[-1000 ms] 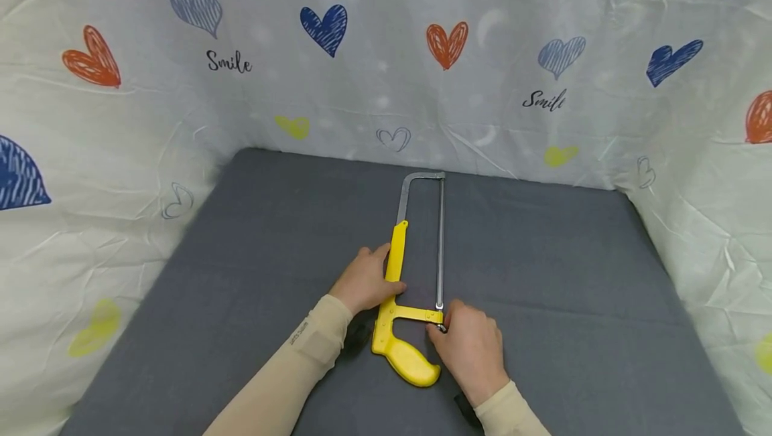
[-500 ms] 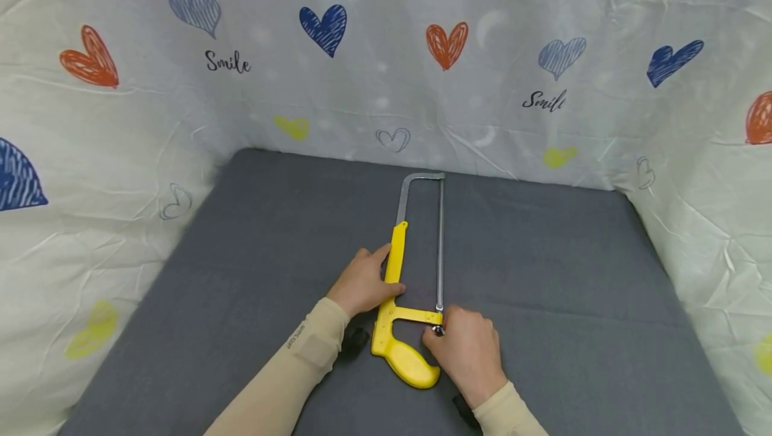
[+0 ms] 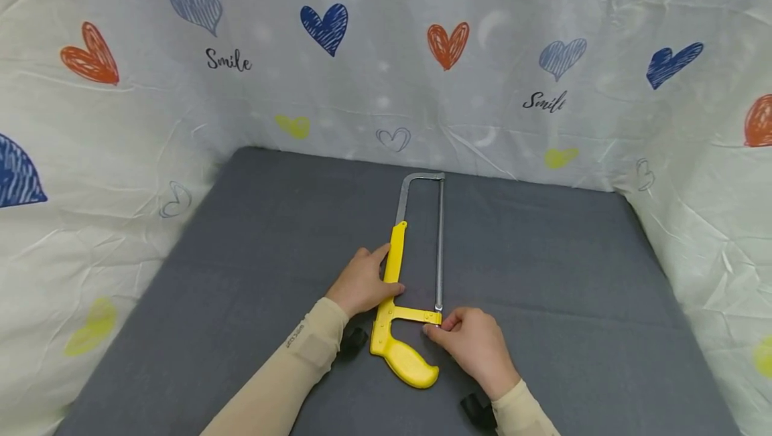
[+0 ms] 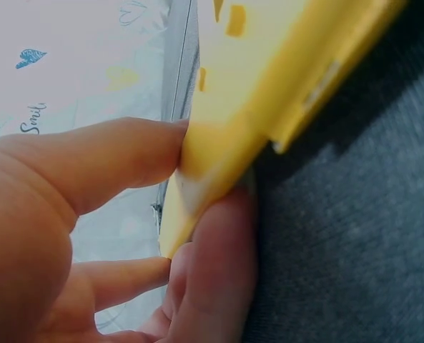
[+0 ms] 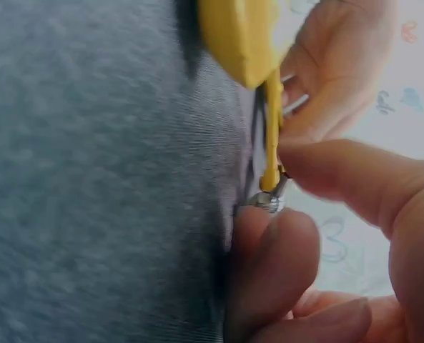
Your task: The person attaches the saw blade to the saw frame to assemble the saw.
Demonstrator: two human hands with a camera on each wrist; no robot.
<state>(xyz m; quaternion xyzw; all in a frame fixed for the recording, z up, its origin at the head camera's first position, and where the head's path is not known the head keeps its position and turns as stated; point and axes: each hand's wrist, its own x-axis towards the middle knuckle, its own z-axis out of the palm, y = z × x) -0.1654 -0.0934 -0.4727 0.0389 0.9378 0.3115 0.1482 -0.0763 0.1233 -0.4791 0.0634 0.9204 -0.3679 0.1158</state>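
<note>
A hacksaw with a yellow frame [image 3: 395,255] and yellow handle [image 3: 411,364] lies flat on the dark grey cloth. Its metal blade side [image 3: 439,242] faces right, and the silver bow [image 3: 403,201] curves at the far end. The left hand [image 3: 360,283] grips the frame's long bar between thumb and fingers, as the left wrist view also shows. At the near end of the blade, the right hand [image 3: 479,345] pinches the small silver tightening nut [image 5: 270,202] with thumb and index finger. In the head view those fingers mostly hide the nut.
Dark grey cloth [image 3: 573,275] covers the work surface. A pale curtain [image 3: 386,101] printed with hearts and "Smile" encloses it at the back and both sides. Black wrist devices [image 3: 478,410] sit under both wrists, close to the cloth.
The right hand has turned at the nut, its wrist swinging to the right and its fingers extending more. The left hand and hacksaw are nearly unmoved.
</note>
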